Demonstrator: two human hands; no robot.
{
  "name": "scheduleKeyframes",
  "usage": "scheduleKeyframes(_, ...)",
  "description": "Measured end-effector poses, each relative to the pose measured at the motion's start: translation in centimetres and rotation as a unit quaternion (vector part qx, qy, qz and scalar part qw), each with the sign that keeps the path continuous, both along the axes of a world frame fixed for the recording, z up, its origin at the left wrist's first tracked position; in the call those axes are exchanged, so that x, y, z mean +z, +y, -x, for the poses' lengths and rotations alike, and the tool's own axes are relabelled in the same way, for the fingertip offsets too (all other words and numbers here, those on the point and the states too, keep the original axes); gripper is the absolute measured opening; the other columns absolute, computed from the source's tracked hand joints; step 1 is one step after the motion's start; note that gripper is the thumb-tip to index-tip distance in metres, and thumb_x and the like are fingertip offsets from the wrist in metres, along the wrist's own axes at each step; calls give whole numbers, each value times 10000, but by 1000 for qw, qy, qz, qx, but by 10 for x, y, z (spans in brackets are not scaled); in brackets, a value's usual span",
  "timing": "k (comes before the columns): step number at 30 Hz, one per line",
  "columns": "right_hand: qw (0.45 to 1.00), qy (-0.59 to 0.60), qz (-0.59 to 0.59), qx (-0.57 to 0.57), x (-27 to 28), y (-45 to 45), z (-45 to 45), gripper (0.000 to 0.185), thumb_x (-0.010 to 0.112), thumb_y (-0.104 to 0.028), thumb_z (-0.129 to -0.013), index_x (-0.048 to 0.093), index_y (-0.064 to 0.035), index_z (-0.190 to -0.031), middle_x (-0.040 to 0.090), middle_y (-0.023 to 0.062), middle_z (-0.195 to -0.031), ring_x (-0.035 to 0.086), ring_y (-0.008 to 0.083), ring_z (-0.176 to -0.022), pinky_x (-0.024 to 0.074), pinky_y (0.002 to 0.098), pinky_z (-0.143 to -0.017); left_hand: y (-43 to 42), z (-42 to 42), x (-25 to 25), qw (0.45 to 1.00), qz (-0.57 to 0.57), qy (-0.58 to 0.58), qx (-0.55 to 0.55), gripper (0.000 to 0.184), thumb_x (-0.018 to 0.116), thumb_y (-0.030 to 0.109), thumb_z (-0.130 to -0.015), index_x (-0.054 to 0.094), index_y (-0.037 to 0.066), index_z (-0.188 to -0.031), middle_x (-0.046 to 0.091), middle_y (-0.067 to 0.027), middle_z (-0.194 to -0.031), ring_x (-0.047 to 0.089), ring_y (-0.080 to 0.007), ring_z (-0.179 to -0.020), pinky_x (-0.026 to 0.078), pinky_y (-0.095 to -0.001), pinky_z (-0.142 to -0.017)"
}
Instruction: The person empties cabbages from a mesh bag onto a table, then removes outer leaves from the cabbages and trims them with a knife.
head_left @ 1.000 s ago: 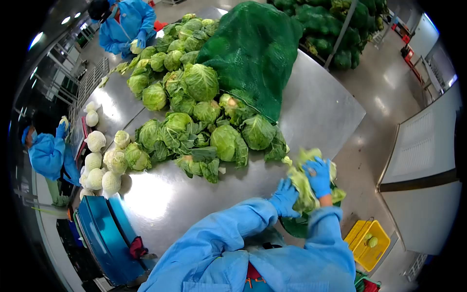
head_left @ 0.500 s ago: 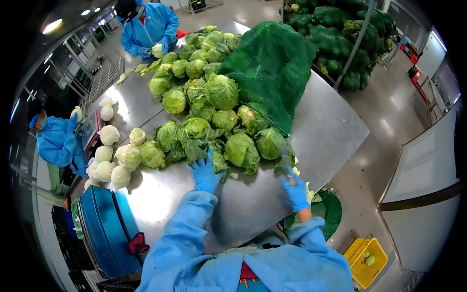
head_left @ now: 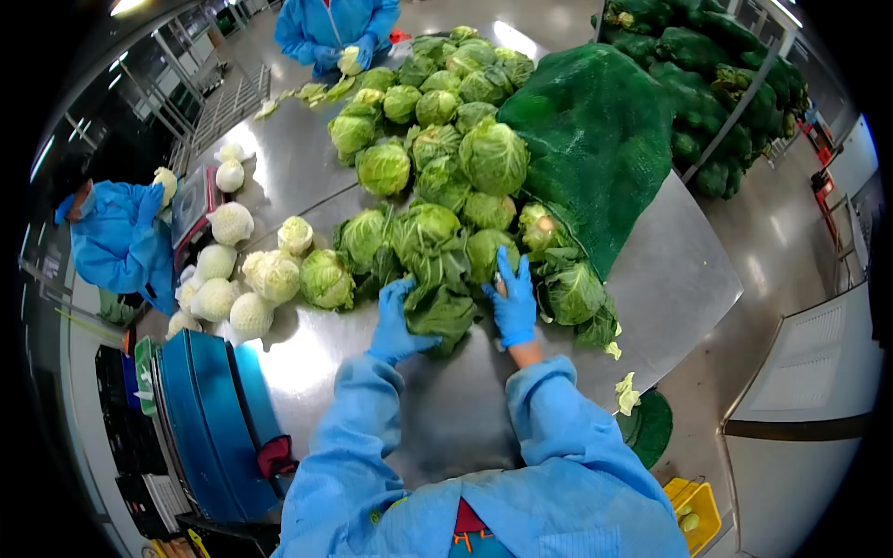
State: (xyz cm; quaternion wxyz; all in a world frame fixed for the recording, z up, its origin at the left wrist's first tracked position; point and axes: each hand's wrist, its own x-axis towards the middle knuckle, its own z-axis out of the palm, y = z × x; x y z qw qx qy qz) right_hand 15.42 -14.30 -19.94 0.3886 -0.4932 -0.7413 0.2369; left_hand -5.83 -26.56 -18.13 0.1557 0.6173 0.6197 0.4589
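Blue gloves at the heap: my left hand (head_left: 400, 324) is half open, cupped against a loose-leaved cabbage (head_left: 442, 312), inward from the near edge of the worktop (head_left: 688, 270). My right hand (head_left: 513, 299) spreads its fingers at a rounder cabbage (head_left: 490, 254) just beyond, something small against the palm, and I can't tell how firmly it's held.

Shows as a leafy cabbage (head_left: 442, 302) between left grip (head_left: 396, 324) and right grip (head_left: 511, 305), resting on the worktop, touching the left, with dark green outer leaves still attached, loose and crumpled toward the near side. Includes a rounder, paler cabbage (head_left: 485, 253) just beyond the right grip's fingers, smooth and partly covered. Also includes a small brownish object (head_left: 500, 285) in the right grip, mostly hidden.
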Motion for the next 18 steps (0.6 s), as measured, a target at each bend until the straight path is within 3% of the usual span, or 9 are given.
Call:
scheduleKeyframes(3,997,41,30,58,6,13,-8,709,751,-154,-782,449,-283,-1410,350,237,-1464,413,386,-1307,435,385,-990,6,9,14,998,56,-4,15,1079,918,249,-415,403,45,-1341,385,-138,-1275,382,-312,-1214,321,-386,-1092)
scheduleKeyframes(5,986,113,67,105,11,12,-22,674,750,-139,-783,482,-254,-1391,368,215,-1464,412,353,-1321,424,366,-1001,-1,2,7,992,54,-110,27,1013,906,204,-483,397,38,-1343,428,-131,-1306,417,-286,-1227,335,-380,-1088)
scheduleKeyframes(6,986,117,73,93,10,9,-30,621,746,-130,-790,522,-221,-1362,383,198,-1464,438,305,-1315,415,345,-1006,-5,-7,13,970,76,-231,-5,992,896,181,-511,389,34,-1351,441,-131,-1316,434,-279,-1227,342,-380,-1085)
scheduleKeyframes(7,988,132,65,36,27,-4,-36,536,749,-147,-793,576,-148,-1300,481,186,-1386,535,289,-1207,447,339,-964,-15,-23,24,932,97,-346,-36,971,886,157,-539,382,29,-1359,454,-131,-1327,450,-272,-1228,349,-380,-1082)
scheduleKeyframes(9,997,65,-37,-25,9,-16,-60,429,742,-152,-808,615,-68,-1210,592,149,-1232,600,249,-1047,479,323,-890,-40,-54,31,854,125,-499,-80,908,851,134,-619,364,22,-1377,484,-125,-1338,479,-258,-1227,363,-380,-1074)
scheduleKeyframes(12,954,170,243,-45,11,-70,-96,316,687,-158,-870,628,-37,-1155,636,67,-1113,590,181,-953,485,307,-834,-73,-98,41,717,157,-670,-113,804,785,166,-733,352,24,-1395,510,-104,-1327,492,-241,-1221,376,-375,-1066)
scheduleKeyframes(14,898,251,360,-26,3,-101,-119,306,650,-153,-903,620,-37,-1185,630,50,-1139,577,150,-977,476,292,-847,-84,-128,36,612,166,-768,-95,728,737,186,-791,361,28,-1394,514,-96,-1321,492,-234,-1219,382,-371,-1061)
scheduleKeyframes(16,864,324,385,16,44,-120,-123,315,627,-146,-920,608,-25,-1210,618,45,-1176,564,123,-1014,462,273,-870,-86,-152,22,523,167,-835,-41,639,682,195,-846,380,30,-1385,514,-96,-1320,491,-230,-1221,387,-367,-1055)
scheduleKeyframes(18,834,375,402,53,59,-130,-128,351,626,-121,-918,586,-5,-1246,600,55,-1237,541,98,-1063,429,244,-911,-79,-150,14,625,221,-746,-64,585,649,162,-865,397,26,-1376,514,-105,-1317,500,-241,-1211,393,-365,-1045)
